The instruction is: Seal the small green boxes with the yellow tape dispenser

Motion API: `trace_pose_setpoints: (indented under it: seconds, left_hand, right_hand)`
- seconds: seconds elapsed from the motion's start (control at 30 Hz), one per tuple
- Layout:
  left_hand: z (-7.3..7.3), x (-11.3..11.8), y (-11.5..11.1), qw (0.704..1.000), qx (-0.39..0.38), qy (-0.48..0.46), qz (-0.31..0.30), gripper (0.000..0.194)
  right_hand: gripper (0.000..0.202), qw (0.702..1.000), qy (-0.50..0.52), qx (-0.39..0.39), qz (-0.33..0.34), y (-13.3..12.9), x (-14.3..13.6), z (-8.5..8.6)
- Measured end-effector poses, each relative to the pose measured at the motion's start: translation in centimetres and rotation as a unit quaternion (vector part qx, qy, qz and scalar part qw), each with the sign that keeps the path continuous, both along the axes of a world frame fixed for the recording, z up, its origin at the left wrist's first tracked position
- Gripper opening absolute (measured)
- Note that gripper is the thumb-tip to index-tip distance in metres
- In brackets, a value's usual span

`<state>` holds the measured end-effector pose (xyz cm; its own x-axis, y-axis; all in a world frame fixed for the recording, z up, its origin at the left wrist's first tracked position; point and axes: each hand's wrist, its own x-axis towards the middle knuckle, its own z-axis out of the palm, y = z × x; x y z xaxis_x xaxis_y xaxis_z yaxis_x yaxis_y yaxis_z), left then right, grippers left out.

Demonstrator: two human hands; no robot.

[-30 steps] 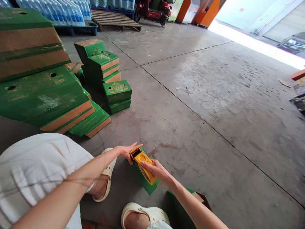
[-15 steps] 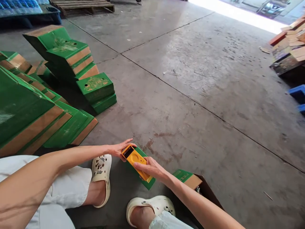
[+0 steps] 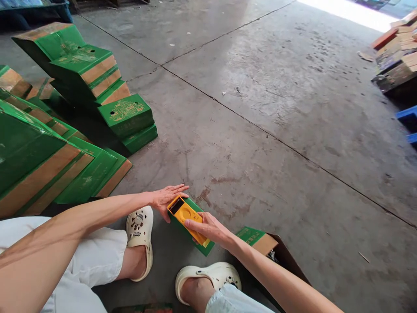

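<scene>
A yellow box [image 3: 186,215] with a dark panel at its upper left end lies over a flat green piece [image 3: 205,249], low in the middle of the view. My right hand [image 3: 208,228] is wrapped round the lower right part of the yellow box, thumb on top. At the upper left end, my left hand [image 3: 167,199] has its fingers spread, close beside the box and the green piece's edge; it grips nothing. The underside of the yellow box is hidden.
Green and brown cartons [image 3: 127,114] are stacked at the left. An open carton [image 3: 252,239] stands beyond my right forearm. Two cream clogs [image 3: 140,224] are on the concrete floor [image 3: 260,174]. Brown cardboard [image 3: 399,56] and blue crates [image 3: 408,119] sit at the far right.
My left hand has let go of the yellow box's upper end, and its fingers have spread. My right hand still grips the box. The view has shifted slightly.
</scene>
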<state>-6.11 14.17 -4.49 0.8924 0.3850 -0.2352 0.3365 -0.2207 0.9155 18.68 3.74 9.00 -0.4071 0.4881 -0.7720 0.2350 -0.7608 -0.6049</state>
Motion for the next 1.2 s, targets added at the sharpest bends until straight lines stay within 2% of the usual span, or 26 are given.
trace_pose_setpoints:
  seconds: [0.13, 0.37, 0.47, 0.63, 0.73, 0.97, 1.1, 1.2]
  left_hand:
    - [0.7, -0.2, 0.3, 1.0, -0.023, 0.0, 0.007, 0.12]
    - [1.6, -0.4, 0.5, 1.0, -0.025, -0.002, 0.011, 0.118]
    - [1.7, -0.5, 0.5, 0.999, -0.026, -0.007, 0.02, 0.116]
    - [2.2, -0.4, 0.4, 1.0, -0.013, 0.018, -0.002, 0.117]
    - [2.5, 0.4, -0.4, 0.999, -0.003, 0.042, 0.004, 0.118]
    - [2.1, 2.8, -3.5, 0.998, 0.032, 0.005, 0.051, 0.126]
    - [2.2, 2.7, -3.7, 0.998, 0.049, 0.015, 0.032, 0.124]
    - [2.1, 2.4, -3.5, 0.997, 0.078, 0.0, 0.006, 0.123]
  right_hand:
    - [0.065, 1.0, -0.019, -0.005, 0.006, -0.4, 0.6, 0.2]
    - [0.068, 0.999, -0.031, -0.007, 0.025, -2.1, 3.5, 0.7]
    - [0.068, 0.999, -0.026, -0.009, 0.028, -2.3, 3.6, 0.6]
    - [0.069, 0.996, -0.072, -0.002, 0.043, -1.8, 3.1, 0.1]
    - [0.067, 0.995, -0.091, 0.002, 0.05, -1.4, 2.8, 0.0]
    - [0.062, 0.988, -0.141, 0.033, 0.053, -1.4, 2.4, 0.3]
    - [0.063, 0.994, -0.097, 0.022, 0.054, -1.9, 3.1, 0.9]
    - [0.065, 0.992, -0.088, 0.034, 0.081, -3.0, 4.9, 1.5]
